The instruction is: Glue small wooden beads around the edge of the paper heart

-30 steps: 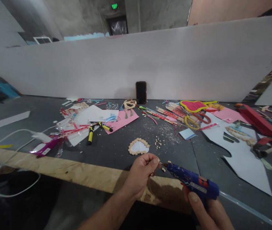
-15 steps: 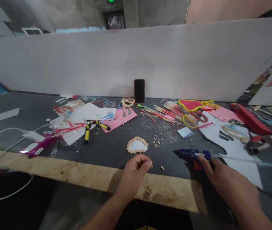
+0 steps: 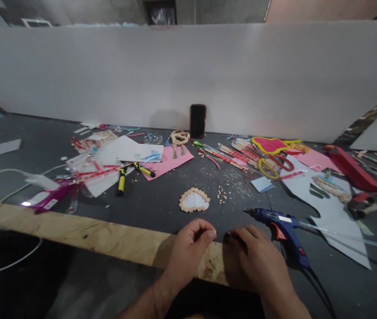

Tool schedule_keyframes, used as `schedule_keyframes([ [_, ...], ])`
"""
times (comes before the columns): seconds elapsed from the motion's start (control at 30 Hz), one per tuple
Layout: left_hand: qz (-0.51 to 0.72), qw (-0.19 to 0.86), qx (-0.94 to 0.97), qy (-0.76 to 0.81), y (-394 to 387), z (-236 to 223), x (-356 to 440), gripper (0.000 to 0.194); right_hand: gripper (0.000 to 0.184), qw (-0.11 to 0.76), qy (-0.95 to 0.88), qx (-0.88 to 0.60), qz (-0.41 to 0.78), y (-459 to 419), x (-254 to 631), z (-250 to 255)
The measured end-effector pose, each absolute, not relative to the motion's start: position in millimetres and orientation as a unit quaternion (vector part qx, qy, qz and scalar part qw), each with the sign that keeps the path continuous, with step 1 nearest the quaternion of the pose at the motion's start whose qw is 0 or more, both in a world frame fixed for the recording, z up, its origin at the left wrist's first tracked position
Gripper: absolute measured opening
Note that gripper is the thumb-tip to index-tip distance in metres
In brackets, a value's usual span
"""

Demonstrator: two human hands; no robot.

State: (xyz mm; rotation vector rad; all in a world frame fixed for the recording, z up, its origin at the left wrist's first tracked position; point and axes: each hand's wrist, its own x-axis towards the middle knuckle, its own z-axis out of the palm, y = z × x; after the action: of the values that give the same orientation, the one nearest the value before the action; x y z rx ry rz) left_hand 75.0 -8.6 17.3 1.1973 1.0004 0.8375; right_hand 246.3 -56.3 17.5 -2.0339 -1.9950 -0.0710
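Observation:
My left hand (image 3: 191, 246) hovers over the near table edge with thumb and fingers pinched together; anything between them is too small to make out. My right hand (image 3: 258, 257) rests beside it, fingertips pressed down on the dark tabletop where a small bead lay. A blue hot glue gun (image 3: 283, 228) lies on the table just right of my right hand, nozzle pointing left, a clear glue stick trailing from its back. A white paper heart edged with small beige beads (image 3: 194, 200) lies just beyond my hands, with loose beads (image 3: 221, 195) next to it.
A wooden strip (image 3: 85, 232) runs along the near table edge. Yellow-handled pliers (image 3: 122, 179), pink paper (image 3: 168, 161), red sticks (image 3: 228, 157), scissors (image 3: 268, 168), white cut paper (image 3: 335, 212) and a phone (image 3: 198, 120) leaning on the white partition lie farther back. A white cable (image 3: 5, 181) loops at left.
My right hand carried the glue gun from my left fingers to the table on the right, let it go, then moved left beside my left hand. My left hand stays pinched.

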Motion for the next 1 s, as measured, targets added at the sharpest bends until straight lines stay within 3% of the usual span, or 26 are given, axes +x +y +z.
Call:
schedule_keyframes([
  [0.1, 0.359, 0.627, 0.529, 0.445, -10, 20, 76, 0.014, 0.019, 0.178, -0.699, -0.692, -0.017, -56, 245, 19],
  [0.33, 0.353, 0.611, 0.564, 0.43, -14, 22, 82, 0.015, 0.016, 0.347, -0.667, -0.659, 0.0, -67, 234, 27],
  [0.6, 0.353, 0.583, 0.593, 0.428, -21, 28, 83, 0.014, 0.014, 0.352, -0.69, -0.631, -0.038, -74, 224, 50],
  [1.0, 0.356, 0.627, 0.551, 0.42, -28, 31, 86, 0.011, 0.009, 0.405, -0.687, -0.602, 0.031, -82, 226, 56],
])
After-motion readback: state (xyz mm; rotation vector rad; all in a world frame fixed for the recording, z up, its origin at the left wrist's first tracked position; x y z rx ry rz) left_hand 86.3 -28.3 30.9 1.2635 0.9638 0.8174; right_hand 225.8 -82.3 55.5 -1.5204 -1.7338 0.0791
